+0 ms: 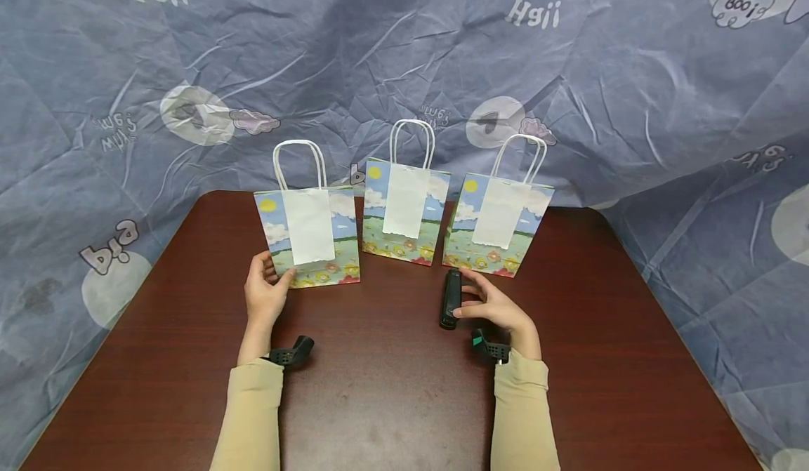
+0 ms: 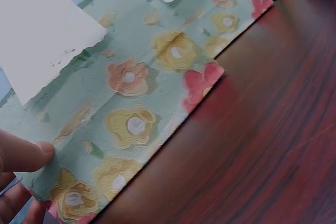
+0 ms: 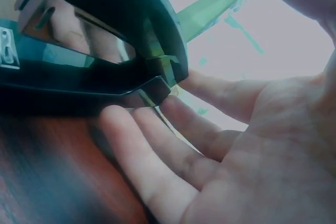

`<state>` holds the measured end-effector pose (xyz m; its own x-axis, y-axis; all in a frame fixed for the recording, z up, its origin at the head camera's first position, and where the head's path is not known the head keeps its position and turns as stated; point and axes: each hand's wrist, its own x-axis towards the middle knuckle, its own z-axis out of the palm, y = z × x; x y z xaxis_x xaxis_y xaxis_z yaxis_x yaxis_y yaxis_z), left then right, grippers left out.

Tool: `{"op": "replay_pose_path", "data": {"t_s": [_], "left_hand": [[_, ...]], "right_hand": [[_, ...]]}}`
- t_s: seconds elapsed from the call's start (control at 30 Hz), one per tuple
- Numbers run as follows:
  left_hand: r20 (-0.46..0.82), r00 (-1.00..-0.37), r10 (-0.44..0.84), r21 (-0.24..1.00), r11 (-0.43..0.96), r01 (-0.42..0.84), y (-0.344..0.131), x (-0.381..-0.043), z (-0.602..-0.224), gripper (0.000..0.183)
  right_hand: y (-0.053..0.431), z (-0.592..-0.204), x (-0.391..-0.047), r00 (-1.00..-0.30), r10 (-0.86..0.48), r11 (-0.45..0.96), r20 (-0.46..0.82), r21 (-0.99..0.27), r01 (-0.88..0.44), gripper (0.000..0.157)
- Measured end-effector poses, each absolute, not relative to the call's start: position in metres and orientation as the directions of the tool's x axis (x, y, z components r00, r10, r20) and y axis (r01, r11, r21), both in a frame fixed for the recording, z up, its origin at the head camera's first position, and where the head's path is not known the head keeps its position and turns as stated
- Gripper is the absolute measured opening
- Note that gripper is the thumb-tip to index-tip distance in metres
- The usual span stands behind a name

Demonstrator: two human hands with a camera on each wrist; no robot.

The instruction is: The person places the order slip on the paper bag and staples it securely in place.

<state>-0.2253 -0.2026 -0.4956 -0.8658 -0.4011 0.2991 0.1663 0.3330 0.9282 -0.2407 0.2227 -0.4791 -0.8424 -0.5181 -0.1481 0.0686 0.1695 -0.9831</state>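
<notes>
The left paper bag (image 1: 345, 243), printed with a meadow, flowers, clouds and sun, has white handles and a white paper piece on its front. At its lower left corner my left hand (image 1: 264, 292) pinches it, thumb (image 2: 26, 153) on the front and fingers behind. A black stapler (image 1: 451, 299) is on the table in front of the right bag. My right hand (image 1: 496, 309) holds it from the right, thumb at its near part and a finger at its far end. In the right wrist view the stapler (image 3: 63, 85) shows its metal inner part, fingers beside it.
Two matching bags stand along the back: a middle bag (image 1: 436, 208) and a right bag (image 1: 537, 208), each with a white paper piece on it. All are on a dark red-brown table (image 1: 379, 359). A grey-blue printed cloth (image 1: 354, 57) hangs behind and at the sides.
</notes>
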Motion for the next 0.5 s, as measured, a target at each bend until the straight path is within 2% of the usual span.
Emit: {"op": "replay_pose_path", "data": {"t_s": [0.23, 0.5], "left_hand": [[0.313, -0.836, -0.45, 0.925, 0.343, 0.162, -0.206, -0.23, -0.498, 0.05], [0.342, -0.803, -0.488, 0.912, 0.377, 0.16, -0.202, -0.237, -0.502, 0.048]], "right_hand": [[0.222, -0.478, -0.241, -0.848, -0.502, 0.254, -0.169, -0.966, 0.043, 0.089], [0.223, -0.478, -0.24, -0.847, -0.504, 0.251, -0.169, -0.967, 0.043, 0.088]]}}
